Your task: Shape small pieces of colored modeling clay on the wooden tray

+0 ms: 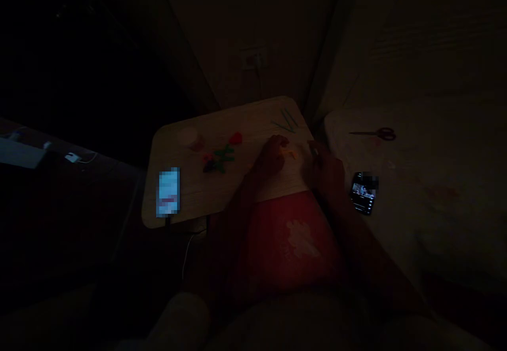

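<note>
The scene is very dark. On the small wooden table, my left hand rests with its fingers curled at a yellow-orange piece, which looks like modelling clay. My right hand, at the table's right edge, is closed around a thin, dull greenish thing; its kind is too dim to make out. Beyond my hands lie several thin green sticks. Left of my left hand are green pieces laid like a stem with leaves, with a red piece at their upper end.
A lit phone stands at the table's left front edge. Near the back left sits a pale round thing. On the light surface to the right lie scissors and a second phone. A wall socket is behind the table.
</note>
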The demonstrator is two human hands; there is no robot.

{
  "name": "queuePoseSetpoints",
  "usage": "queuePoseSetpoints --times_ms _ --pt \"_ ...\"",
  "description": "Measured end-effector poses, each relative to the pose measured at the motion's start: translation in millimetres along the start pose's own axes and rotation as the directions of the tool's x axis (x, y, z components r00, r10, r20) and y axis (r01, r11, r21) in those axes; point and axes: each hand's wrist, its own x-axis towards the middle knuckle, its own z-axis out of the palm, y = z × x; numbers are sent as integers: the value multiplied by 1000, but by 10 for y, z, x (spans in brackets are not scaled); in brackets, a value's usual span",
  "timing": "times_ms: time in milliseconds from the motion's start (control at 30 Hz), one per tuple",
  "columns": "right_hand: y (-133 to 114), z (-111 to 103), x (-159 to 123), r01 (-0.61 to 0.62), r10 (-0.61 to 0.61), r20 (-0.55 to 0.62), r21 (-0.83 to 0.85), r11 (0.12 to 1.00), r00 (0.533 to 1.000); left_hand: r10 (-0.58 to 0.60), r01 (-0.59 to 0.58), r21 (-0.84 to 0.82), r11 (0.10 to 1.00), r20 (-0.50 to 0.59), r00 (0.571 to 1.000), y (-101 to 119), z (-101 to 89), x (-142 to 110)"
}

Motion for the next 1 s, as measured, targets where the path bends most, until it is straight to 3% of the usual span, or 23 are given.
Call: queuePoseSetpoints --times_ms 100,267,700,1000 --pt "-3 93 155 116 -118 58 36 993 991 -43 43 -35 998 -7 999 -11 -82 -7" --pt "-75 232 270 163 -155 120 -62 985 981 -67 68 62 996 -13 998 -65 -178 -24" --pt "-66 336 166 181 -179 47 -57 982 983 -167 150 358 921 15 986 32 -232 -41" --pt "-97 311 171 183 -179 74 -47 982 981 -220 170 486 857 48 974 63 -314 -92"
